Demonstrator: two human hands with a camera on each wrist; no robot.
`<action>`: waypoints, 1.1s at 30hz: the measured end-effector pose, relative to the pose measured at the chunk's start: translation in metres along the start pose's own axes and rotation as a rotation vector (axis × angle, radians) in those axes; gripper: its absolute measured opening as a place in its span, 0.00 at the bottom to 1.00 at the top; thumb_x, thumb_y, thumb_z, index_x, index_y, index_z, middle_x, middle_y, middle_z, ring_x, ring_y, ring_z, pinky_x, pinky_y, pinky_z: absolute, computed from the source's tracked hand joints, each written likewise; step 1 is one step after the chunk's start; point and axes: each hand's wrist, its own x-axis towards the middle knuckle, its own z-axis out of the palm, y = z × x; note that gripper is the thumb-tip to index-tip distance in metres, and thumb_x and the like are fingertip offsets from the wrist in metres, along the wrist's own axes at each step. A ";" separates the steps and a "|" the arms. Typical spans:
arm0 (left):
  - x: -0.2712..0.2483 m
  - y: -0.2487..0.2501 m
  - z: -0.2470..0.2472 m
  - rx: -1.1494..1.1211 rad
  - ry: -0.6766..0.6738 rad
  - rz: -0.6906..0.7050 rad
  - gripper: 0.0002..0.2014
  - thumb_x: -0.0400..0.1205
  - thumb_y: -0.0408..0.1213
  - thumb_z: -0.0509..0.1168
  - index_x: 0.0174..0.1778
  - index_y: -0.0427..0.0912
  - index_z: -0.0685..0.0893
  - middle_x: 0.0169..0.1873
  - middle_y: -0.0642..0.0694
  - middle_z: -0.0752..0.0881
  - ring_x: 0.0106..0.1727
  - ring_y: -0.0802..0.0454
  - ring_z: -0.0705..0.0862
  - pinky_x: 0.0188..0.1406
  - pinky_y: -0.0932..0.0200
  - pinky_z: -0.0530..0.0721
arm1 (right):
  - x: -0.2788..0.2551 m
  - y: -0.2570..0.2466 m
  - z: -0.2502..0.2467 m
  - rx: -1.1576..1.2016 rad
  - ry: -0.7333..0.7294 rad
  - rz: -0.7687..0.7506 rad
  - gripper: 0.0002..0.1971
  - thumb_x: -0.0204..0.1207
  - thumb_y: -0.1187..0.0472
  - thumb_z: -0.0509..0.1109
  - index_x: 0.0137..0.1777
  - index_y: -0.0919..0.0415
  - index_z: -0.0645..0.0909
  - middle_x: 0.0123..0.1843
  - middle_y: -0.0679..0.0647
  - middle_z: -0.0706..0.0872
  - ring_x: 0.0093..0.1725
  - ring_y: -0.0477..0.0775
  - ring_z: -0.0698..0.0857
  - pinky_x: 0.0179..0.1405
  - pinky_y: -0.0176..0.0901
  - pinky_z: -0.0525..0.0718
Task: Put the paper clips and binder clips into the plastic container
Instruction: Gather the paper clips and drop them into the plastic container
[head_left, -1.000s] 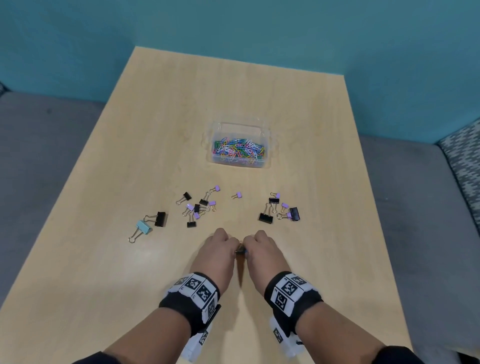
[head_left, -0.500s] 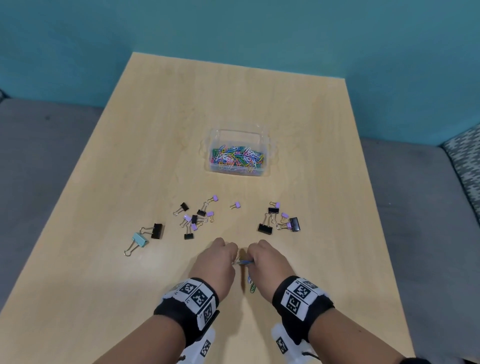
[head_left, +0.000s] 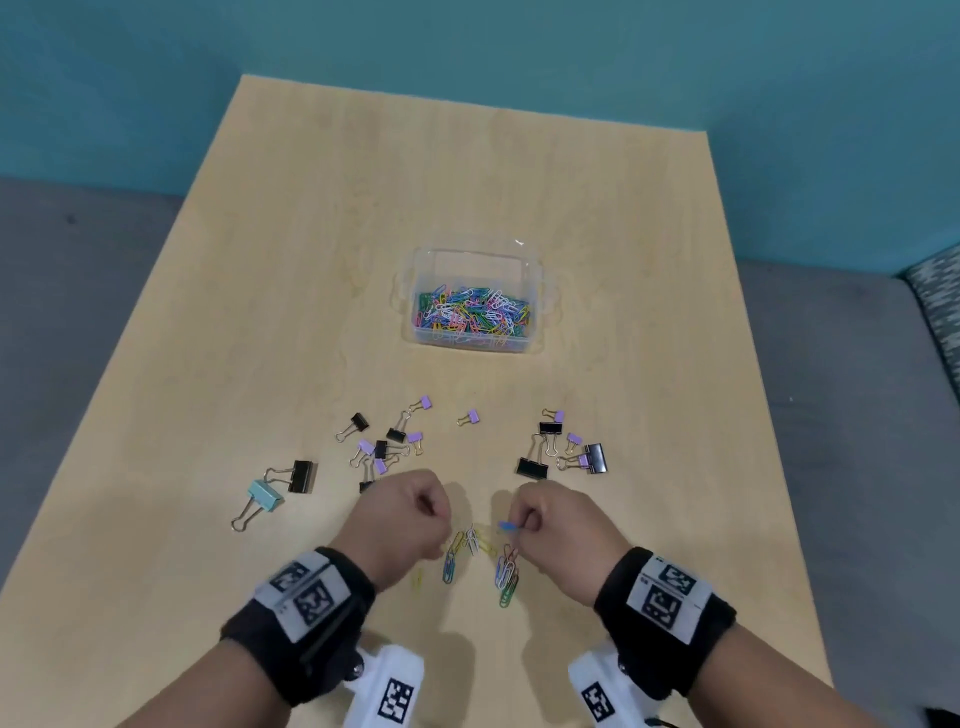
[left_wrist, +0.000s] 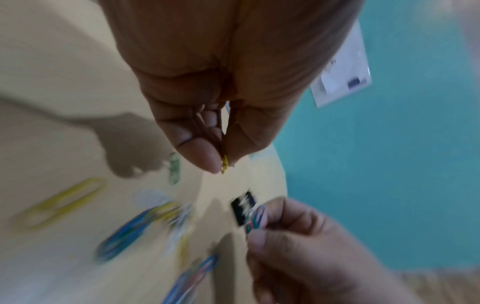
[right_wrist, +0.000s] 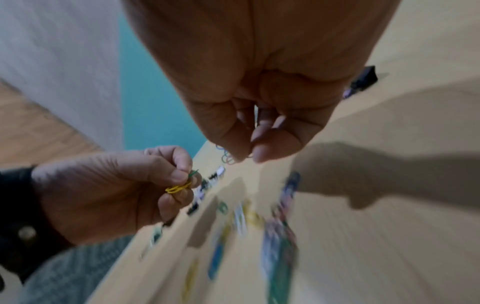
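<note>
A clear plastic container (head_left: 539, 332) sits mid-table, holding many coloured paper clips (head_left: 470, 312). Black and purple binder clips lie in a left cluster (head_left: 387, 444) and a right cluster (head_left: 569, 452). A pale blue binder clip (head_left: 266, 496) and a black binder clip (head_left: 301, 475) lie further left. Several loose paper clips (head_left: 480, 558) lie on the table between my hands. My left hand (head_left: 441, 519) pinches a yellow paper clip (left_wrist: 224, 163), with a green tip beside it. My right hand (head_left: 522, 525) pinches a blue paper clip (head_left: 508, 526), perhaps with others.
The wooden table (head_left: 311, 260) stands against a teal wall (head_left: 519, 52). Grey seating (head_left: 78, 312) flanks it on both sides, and a patterned cushion (head_left: 935, 291) sits at the far right. Both wrist views are motion-blurred.
My hands were touching low over the table; now they are apart and slightly raised. Several loose paper clips show on the table between them.
</note>
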 end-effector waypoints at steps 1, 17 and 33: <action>0.003 0.010 -0.007 -0.101 0.007 0.003 0.04 0.63 0.27 0.66 0.26 0.40 0.81 0.25 0.41 0.83 0.24 0.52 0.81 0.35 0.46 0.86 | 0.003 -0.005 -0.009 0.061 0.013 0.012 0.06 0.68 0.67 0.67 0.35 0.55 0.79 0.30 0.44 0.79 0.27 0.46 0.77 0.32 0.45 0.81; 0.105 0.130 -0.062 0.130 0.341 0.330 0.09 0.71 0.28 0.68 0.35 0.49 0.83 0.34 0.48 0.86 0.36 0.41 0.88 0.43 0.47 0.88 | 0.122 -0.094 -0.126 -0.216 0.388 -0.050 0.14 0.72 0.62 0.69 0.58 0.58 0.81 0.54 0.57 0.83 0.50 0.59 0.83 0.44 0.43 0.77; -0.029 -0.058 0.016 0.982 0.074 0.562 0.26 0.60 0.35 0.78 0.55 0.47 0.82 0.55 0.49 0.80 0.49 0.47 0.77 0.45 0.55 0.85 | -0.044 0.025 0.046 -0.626 0.141 -0.180 0.31 0.63 0.50 0.76 0.66 0.51 0.71 0.64 0.50 0.75 0.56 0.59 0.74 0.50 0.49 0.81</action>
